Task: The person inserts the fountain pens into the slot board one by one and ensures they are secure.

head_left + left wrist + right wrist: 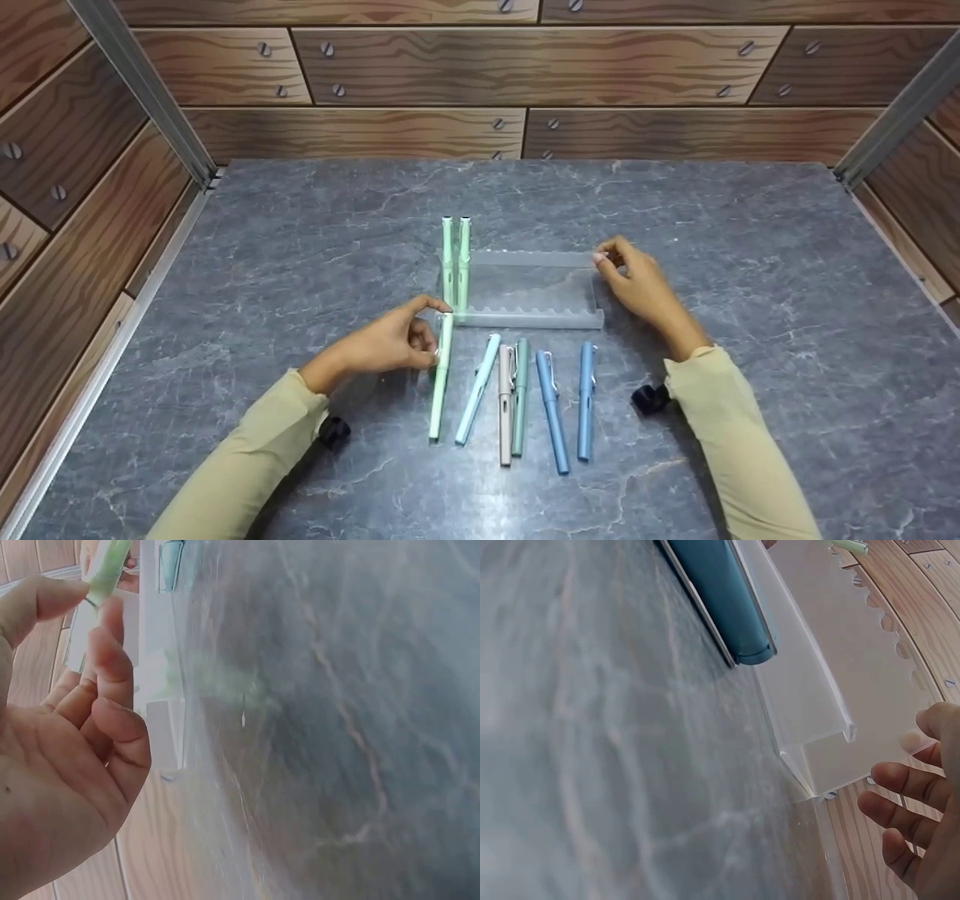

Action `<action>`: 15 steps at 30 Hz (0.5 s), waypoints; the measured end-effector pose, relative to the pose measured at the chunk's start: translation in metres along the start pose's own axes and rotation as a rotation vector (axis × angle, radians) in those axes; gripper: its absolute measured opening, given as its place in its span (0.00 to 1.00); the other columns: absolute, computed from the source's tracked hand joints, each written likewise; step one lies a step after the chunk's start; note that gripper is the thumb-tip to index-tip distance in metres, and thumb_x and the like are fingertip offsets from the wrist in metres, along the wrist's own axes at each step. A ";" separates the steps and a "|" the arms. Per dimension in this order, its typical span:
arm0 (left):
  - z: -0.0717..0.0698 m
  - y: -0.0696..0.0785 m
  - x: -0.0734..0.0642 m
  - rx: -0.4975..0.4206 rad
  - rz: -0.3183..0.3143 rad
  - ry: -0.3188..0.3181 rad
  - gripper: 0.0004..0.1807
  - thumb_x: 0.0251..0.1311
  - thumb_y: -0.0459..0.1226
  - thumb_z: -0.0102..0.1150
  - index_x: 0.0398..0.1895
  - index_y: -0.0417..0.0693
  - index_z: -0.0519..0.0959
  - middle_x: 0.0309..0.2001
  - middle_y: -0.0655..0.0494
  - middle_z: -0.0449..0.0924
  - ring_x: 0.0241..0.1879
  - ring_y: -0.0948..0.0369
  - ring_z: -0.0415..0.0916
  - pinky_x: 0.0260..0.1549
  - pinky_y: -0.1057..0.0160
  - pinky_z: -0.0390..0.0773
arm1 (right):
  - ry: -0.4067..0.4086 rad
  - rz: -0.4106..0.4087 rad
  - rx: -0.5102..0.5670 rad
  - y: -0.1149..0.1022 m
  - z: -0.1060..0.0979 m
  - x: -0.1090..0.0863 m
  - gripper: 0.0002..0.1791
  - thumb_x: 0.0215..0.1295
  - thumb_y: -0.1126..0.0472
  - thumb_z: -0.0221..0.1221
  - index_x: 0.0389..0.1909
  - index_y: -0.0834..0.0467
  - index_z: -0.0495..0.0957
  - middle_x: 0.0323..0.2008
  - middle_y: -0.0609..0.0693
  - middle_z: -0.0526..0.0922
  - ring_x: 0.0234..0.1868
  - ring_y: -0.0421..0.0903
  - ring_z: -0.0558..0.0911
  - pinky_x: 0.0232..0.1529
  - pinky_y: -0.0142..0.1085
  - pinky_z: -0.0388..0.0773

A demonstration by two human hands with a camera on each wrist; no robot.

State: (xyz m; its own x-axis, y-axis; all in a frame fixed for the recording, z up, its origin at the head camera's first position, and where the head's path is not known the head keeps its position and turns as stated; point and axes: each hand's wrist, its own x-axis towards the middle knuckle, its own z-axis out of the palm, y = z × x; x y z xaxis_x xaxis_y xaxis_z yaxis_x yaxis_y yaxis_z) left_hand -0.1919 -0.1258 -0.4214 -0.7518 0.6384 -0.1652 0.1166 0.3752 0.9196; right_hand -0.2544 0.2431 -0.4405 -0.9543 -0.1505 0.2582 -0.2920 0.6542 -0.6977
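Observation:
A pale green pen (440, 390) slants below the left end of a transparent pen rack (532, 321) with a scalloped edge. My left hand (390, 341) pinches this pen near its upper end between thumb and index finger, the other fingers curled beside it. Two more pale green pens (464, 244) stand side by side in the rack's leftmost notches. At the rack's far right corner, my right hand (637, 281) grips the edge with thumb and index finger. Its other fingers (904, 821) hang loosely curled in the right wrist view.
In front of the rack lie a light aqua pen (478, 388), a taupe pen (505, 420), a dark green pen (520, 405) and two blue pens (585, 405). The marbled grey table (300, 225) ends at wood-patterned walls (525, 64) behind and on both sides.

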 end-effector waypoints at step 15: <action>0.000 0.006 0.008 -0.048 0.110 0.161 0.37 0.47 0.23 0.61 0.63 0.43 0.62 0.26 0.58 0.73 0.25 0.65 0.64 0.26 0.72 0.65 | -0.016 0.006 -0.016 0.000 -0.002 0.000 0.12 0.72 0.59 0.51 0.47 0.64 0.74 0.38 0.61 0.81 0.43 0.54 0.79 0.49 0.49 0.73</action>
State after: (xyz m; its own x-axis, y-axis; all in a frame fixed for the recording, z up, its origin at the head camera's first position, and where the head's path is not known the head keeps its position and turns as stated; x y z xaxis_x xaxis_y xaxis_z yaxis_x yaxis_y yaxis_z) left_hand -0.1969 -0.1184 -0.4170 -0.8310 0.5563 -0.0073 0.1754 0.2745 0.9455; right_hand -0.2541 0.2448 -0.4394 -0.9570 -0.1582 0.2432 -0.2851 0.6671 -0.6882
